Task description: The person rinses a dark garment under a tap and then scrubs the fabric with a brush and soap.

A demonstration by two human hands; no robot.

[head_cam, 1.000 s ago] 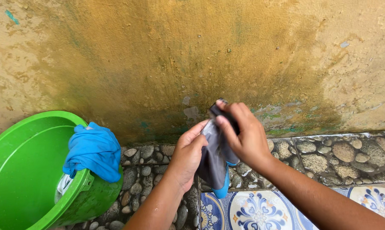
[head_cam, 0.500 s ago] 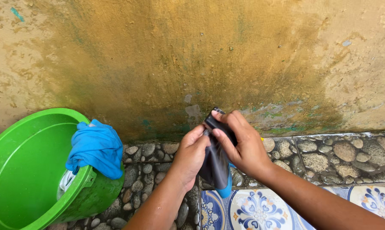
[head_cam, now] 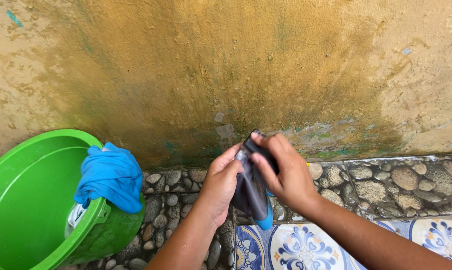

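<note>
Because the dark grey, blue-edged cloth garment (head_cam: 251, 192) hangs limp and looks damp, it likely handles soft and light, pinched at its top between left hand (head_cam: 220, 182) and right hand (head_cam: 281, 167), beside the green plastic basin (head_cam: 31, 200).

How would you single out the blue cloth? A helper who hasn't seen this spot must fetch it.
Find the big green basin at the lower left, by the stained yellow wall. The blue cloth hangs bunched over its right rim. It is plain bright blue, unlike the dark grey garment held in both hands.
</note>
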